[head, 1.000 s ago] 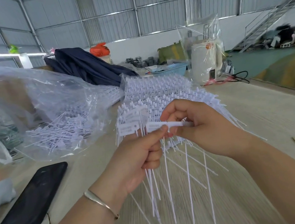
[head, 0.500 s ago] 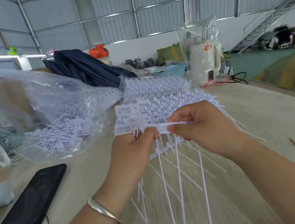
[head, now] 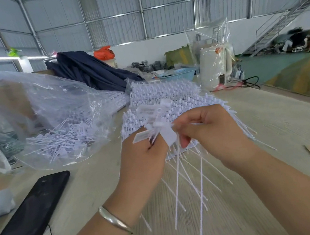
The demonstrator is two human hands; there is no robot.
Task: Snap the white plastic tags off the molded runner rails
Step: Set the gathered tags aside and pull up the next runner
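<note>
Head view showed both hands over a pale table point(head: 273, 140); left hand point(head: 144, 158) gripped thin white tags point(head: 152, 135), right hand point(head: 209, 129) pinched one; black glossy phone point(head: 33, 208) lay left.

left hand point(head: 143, 158) gripping white tags point(head: 152, 125), right hand point(head: 209, 127) apparently pinching one, blurred

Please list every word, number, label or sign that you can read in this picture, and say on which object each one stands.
No text here can be read.
White tags in the left hand: grey printed lines, too blurred.
Table: dark marks at the right edge, too small and cut off.
Dark object inside the clear bag: pale marks, illegible.
Phone: screen dark, nothing shown.
</note>
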